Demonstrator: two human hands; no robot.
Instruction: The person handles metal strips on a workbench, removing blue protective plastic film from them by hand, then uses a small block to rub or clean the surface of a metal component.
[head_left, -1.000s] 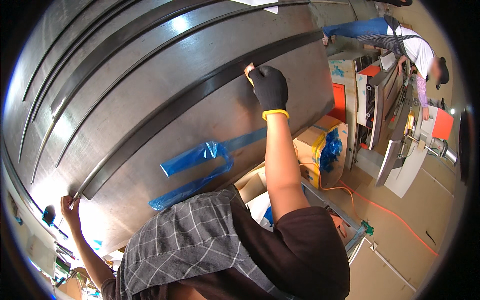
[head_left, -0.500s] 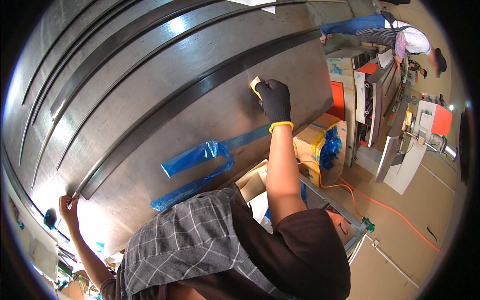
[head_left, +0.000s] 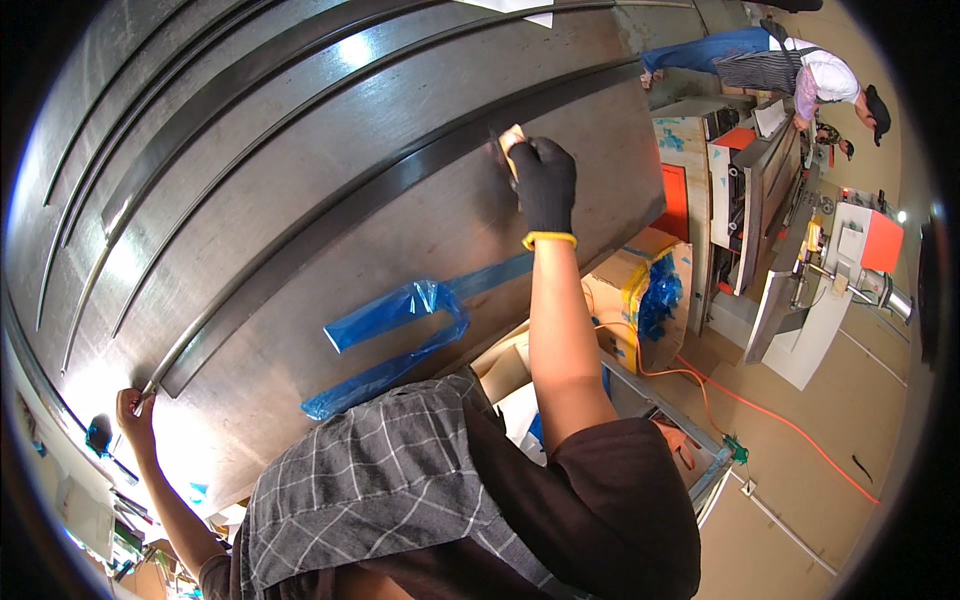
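My bare left hand [head_left: 134, 412] pinches the near-left end of a long, narrow metal strip [head_left: 330, 212], which runs diagonally across a wide metal-topped table [head_left: 300, 335]. Its fingers are closed on that end. My right hand [head_left: 547, 185], in a black glove with a yellow cuff, grips a small tan block or pad [head_left: 512, 140]. The pad is beside the strip's right part; whether it touches the strip is unclear. A length of blue plastic film [head_left: 400, 308] lies curled on the table between my hands and my apron.
Several more long metal strips [head_left: 190, 145] lie on the far side of the table. A cardboard box [head_left: 612, 275] with blue film inside stands off its right edge. An orange cord [head_left: 770, 412] crosses the floor. Another person [head_left: 760, 60] stands at the far right.
My right hand has shifted up and slightly left with the tan pad, closer to the strip. My left hand stays at the strip's end. The other person at the far right has moved slightly.
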